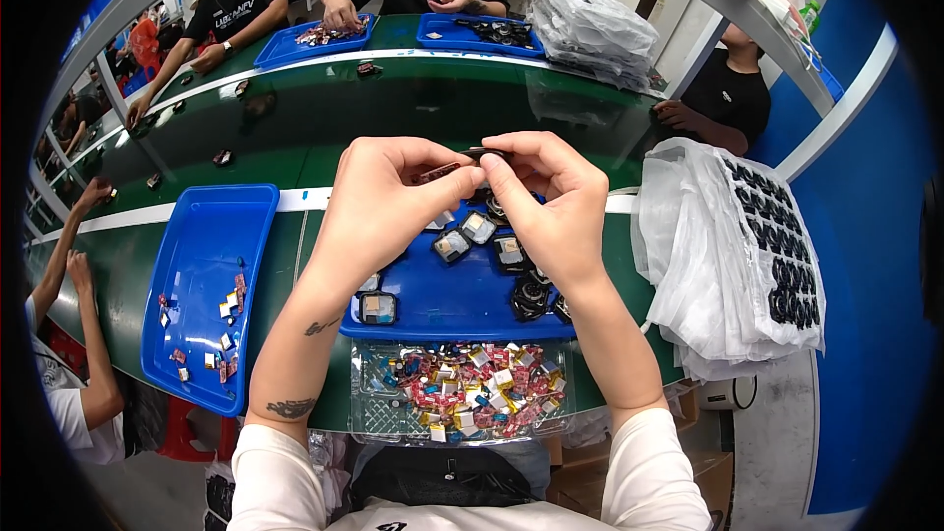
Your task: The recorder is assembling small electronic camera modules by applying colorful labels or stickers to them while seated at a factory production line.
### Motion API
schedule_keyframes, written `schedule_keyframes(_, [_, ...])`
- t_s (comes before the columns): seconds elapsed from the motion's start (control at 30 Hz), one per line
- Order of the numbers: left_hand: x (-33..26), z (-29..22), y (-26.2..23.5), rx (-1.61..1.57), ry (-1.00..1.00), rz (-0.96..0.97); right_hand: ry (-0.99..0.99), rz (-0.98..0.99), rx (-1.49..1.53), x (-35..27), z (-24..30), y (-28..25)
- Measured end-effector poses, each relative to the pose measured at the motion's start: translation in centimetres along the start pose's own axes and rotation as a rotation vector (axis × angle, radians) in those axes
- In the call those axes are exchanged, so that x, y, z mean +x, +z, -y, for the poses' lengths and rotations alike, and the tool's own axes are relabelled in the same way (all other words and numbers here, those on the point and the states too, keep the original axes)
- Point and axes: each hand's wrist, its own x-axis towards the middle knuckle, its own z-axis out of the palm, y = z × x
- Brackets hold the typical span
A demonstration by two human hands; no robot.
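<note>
Left fingers: the left hand [379,199] is closed in a pinch; a small dark reddish part [436,173] is gripped between thumb and forefinger.
Right fingers: the right hand [554,205] is closed too; a small black part [486,152] is held at its fingertips, touching the left thumb tip.
Held parts: both are raised above the far edge of the blue tray [462,303], end to end between the two hands; whether they are joined cannot be told.
Below the hands: small square modules [451,245] and black ring-shaped pieces [531,297] are spread in the tray, partly hidden by both hands.
Near edge: a clear tray of red, gold and blue small parts [462,391] is set just beside the blue tray's near edge.
Left side: a second blue tray [202,256] with a few scattered bits is laid at the left, on the green belt [324,118].
Right side: a stack of clear bags with black pieces [737,256] is piled at the right edge.
Far side: other people's hands are seen over blue trays across the belt.
</note>
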Motion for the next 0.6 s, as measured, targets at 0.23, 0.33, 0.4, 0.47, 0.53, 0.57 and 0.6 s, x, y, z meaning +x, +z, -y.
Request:
schedule_keyframes(0.23, [-0.3, -0.5, 0.1, -0.027, 0.071, -0.128, 0.085, -0.042, 0.066, 0.5, -0.1, -0.7])
schedule_keyframes(0.33, [-0.5, -0.7, -0.1, 0.072, 0.142, -0.128, 0.157, -0.025, 0.200, 0.6, 0.1, -0.7])
schedule_keyframes(0.4, [-0.6, -0.8, -0.3, 0.107, 0.102, -0.089, 0.278, -0.022, 0.353, 0.7, 0.7, -0.8])
schedule_keyframes(0.47, [-0.6, -0.7, -0.4, 0.055, 0.072, -0.044, 0.297, -0.008, 0.371, 0.8, 0.7, -0.9])
schedule_keyframes(0.53, [-0.5, -0.6, -0.4, -0.002, 0.044, 0.005, 0.317, 0.001, 0.383, 0.7, 0.6, -1.1])
schedule_keyframes(0.57, [-0.5, -0.5, -0.4, -0.088, 0.028, 0.043, 0.279, -0.008, 0.368, 0.6, 0.3, -1.2])
schedule_keyframes(0.6, [-0.5, -0.4, -0.4, -0.171, 0.011, 0.080, 0.242, -0.016, 0.357, 0.6, 0.1, -1.2])
